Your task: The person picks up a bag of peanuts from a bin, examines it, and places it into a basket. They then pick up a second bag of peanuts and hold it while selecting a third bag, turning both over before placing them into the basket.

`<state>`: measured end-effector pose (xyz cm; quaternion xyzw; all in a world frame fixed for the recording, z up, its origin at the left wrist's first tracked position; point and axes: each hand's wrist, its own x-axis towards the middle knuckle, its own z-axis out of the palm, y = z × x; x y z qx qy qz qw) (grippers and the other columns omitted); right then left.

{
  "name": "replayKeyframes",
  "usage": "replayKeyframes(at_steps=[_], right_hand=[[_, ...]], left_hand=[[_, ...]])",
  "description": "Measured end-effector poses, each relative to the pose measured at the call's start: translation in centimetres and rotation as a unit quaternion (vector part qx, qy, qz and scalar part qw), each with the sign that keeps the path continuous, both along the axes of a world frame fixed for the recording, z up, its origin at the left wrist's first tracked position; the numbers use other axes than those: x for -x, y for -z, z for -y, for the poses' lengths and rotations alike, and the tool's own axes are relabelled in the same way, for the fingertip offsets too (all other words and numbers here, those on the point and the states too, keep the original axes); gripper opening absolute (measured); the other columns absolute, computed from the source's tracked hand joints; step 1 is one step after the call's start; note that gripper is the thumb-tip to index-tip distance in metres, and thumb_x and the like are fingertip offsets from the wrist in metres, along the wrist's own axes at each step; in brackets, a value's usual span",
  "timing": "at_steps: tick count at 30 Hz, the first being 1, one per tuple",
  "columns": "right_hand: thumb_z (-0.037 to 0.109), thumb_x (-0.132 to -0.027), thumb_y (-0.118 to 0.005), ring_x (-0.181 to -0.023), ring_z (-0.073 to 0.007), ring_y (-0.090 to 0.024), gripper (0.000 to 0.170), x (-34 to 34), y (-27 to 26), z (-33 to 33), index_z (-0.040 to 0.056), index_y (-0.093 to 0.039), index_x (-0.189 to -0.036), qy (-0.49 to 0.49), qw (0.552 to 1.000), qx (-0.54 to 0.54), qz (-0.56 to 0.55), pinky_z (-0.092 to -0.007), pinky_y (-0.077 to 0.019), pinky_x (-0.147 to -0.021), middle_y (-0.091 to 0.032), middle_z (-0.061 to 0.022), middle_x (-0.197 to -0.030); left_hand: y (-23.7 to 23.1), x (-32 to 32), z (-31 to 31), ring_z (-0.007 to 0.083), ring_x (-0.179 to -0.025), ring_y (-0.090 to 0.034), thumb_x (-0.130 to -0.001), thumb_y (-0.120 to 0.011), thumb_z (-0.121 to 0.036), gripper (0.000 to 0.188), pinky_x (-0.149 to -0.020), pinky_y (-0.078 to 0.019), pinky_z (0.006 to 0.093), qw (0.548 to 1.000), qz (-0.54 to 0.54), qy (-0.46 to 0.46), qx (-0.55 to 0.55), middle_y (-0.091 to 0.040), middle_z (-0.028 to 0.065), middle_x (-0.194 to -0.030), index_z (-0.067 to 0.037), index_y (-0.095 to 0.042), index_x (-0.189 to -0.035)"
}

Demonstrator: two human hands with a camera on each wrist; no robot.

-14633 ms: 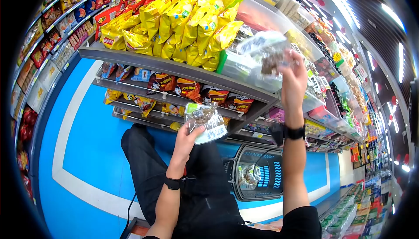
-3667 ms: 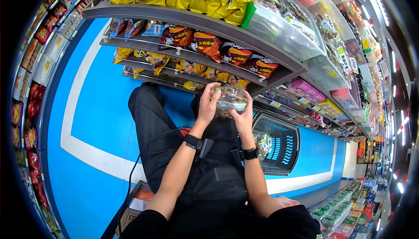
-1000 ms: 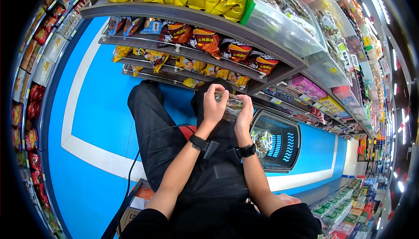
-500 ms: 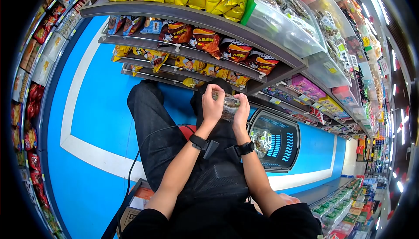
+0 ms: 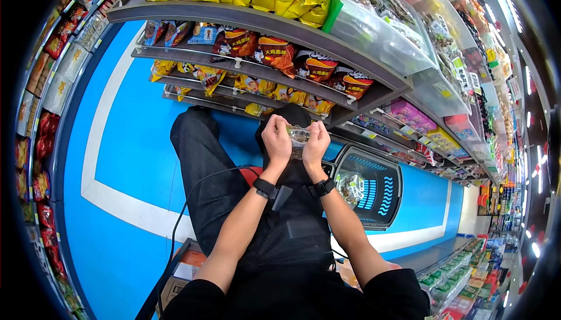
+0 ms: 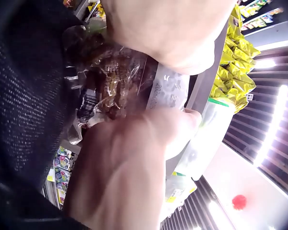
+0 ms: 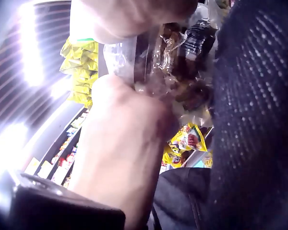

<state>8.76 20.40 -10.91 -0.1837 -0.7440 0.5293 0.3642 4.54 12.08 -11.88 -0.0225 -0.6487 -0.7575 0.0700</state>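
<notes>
A clear plastic snack packet with dark brown pieces inside is held over the lap, between both hands. My left hand grips its left side with curled fingers. Opposite it, my right hand pinches the right side, knuckles close to the left hand's. From the left wrist camera, the packet shows a pale strip with printed digits along its edge, running between the two hands. A dark barcode label is on the packet in the right wrist view. Fingertips are mostly hidden behind the hands.
A grey basket with clear packets stands on the blue floor, right of the legs. Ahead are shelves of yellow and brown chip bags, with clear bins at the right. A black cable runs along the left.
Earlier, my right hand held another packet up by the bins and my left held one low. Later both hands came together on one packet; just now they drew closer, fingers curling more.
</notes>
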Motion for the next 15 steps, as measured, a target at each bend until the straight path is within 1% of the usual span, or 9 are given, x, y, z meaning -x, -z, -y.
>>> replayKeyframes(at_steps=[2, 5, 6, 9, 12, 15], right_hand=[[0.026, -0.097, -0.054, -0.060, -0.0071, -0.035, 0.037, 0.3, 0.4, -0.2, -0.0001, -0.046, -0.073, -0.004, 1.000, 0.007, -0.012, -0.0282, -0.0316, -0.052, -0.041, -0.0011, -0.061], [0.026, -0.096, -0.055, -0.059, -0.0069, -0.034, 0.036, 0.4, 0.7, -0.2, -0.0001, -0.046, -0.073, 0.000, 1.000, 0.025, -0.006, -0.0282, -0.0318, -0.051, -0.041, -0.0010, -0.060], [0.025, -0.096, -0.056, -0.059, -0.0069, -0.034, 0.035, 0.5, 0.4, 0.0, -0.0001, -0.046, -0.073, 0.002, 0.999, 0.032, 0.000, -0.0282, -0.0320, -0.051, -0.041, -0.0011, -0.060], [0.020, -0.098, -0.052, -0.065, -0.0058, -0.033, 0.033, 0.1, -0.4, 0.9, 0.0020, -0.043, -0.072, -0.002, 0.998, 0.057, 0.030, -0.0256, -0.0309, -0.057, -0.039, 0.0025, -0.066], [0.020, -0.099, -0.052, -0.064, -0.0059, -0.033, 0.034, 0.1, -0.6, 0.4, 0.0023, -0.042, -0.071, 0.000, 0.998, 0.032, 0.053, -0.0258, -0.0300, -0.056, -0.039, 0.0028, -0.066], [0.023, -0.096, -0.056, -0.058, -0.0067, -0.030, 0.039, 1.1, 0.2, -0.3, 0.0010, -0.039, -0.069, 0.003, 1.000, 0.014, 0.003, -0.0295, -0.0266, -0.049, -0.033, -0.0008, -0.058]], left_hand=[[0.3, 0.1, -0.1, 0.0156, -0.061, -0.053, -0.098, -0.043, -0.018, 0.030, -0.059, -0.0398, 0.0301, 1.000, -0.001, -0.005, 0.007, -0.054, 0.0062, -0.067, 0.000, -0.050, -0.075], [0.4, 0.4, -0.4, 0.0278, -0.061, -0.053, -0.095, -0.045, -0.017, 0.028, -0.060, -0.0416, 0.0369, 0.999, -0.002, -0.024, -0.022, -0.053, 0.0127, -0.065, 0.001, -0.052, -0.074], [0.6, 0.5, -0.4, 0.0275, -0.061, -0.054, -0.095, -0.044, -0.017, 0.029, -0.060, -0.0417, 0.0367, 0.999, 0.004, -0.021, -0.026, -0.053, 0.0126, -0.065, 0.000, -0.052, -0.074], [0.8, 0.6, -0.3, 0.0268, -0.062, -0.054, -0.095, -0.043, -0.018, 0.029, -0.060, -0.0417, 0.0365, 0.999, 0.017, -0.013, -0.028, -0.054, 0.0123, -0.065, 0.000, -0.052, -0.073], [0.4, 0.4, 0.0, 0.0264, -0.062, -0.054, -0.095, -0.043, -0.017, 0.029, -0.060, -0.0416, 0.0364, 1.000, 0.020, -0.011, -0.013, -0.054, 0.0119, -0.065, 0.000, -0.053, -0.073], [0.3, 0.3, -0.1, 0.0262, -0.062, -0.054, -0.096, -0.043, -0.017, 0.028, -0.061, -0.0416, 0.0363, 1.000, 0.018, -0.021, -0.003, -0.054, 0.0116, -0.066, 0.000, -0.053, -0.075]])
